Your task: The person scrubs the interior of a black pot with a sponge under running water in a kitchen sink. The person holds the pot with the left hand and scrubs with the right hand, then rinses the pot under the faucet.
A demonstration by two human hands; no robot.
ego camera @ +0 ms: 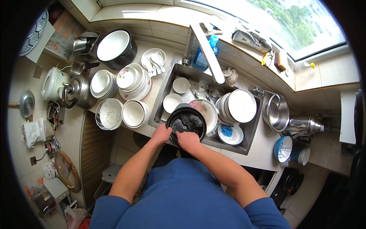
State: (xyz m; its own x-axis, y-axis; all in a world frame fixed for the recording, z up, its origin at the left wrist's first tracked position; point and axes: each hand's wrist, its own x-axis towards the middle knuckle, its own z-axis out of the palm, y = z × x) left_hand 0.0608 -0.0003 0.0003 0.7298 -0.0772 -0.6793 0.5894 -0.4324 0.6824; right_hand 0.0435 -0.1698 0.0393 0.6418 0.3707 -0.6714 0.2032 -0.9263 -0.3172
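A round black pot with a dark, mottled inside is held at the near edge of the steel sink. My left hand grips its left rim. My right hand is at the near rim, fingers over the edge; what lies under them is hidden. Behind the pot, a large flower-patterned plate lies in the sink beside white bowls. A stack of white plates leans to the right. Below that stack, a blue cloth lies on a patterned plate.
Left of the sink stand stacked bowls, a glass bowl, a black pot with a white inside and a steel kettle. The white faucet reaches over the sink. Steel basins and a blue bowl are at the right.
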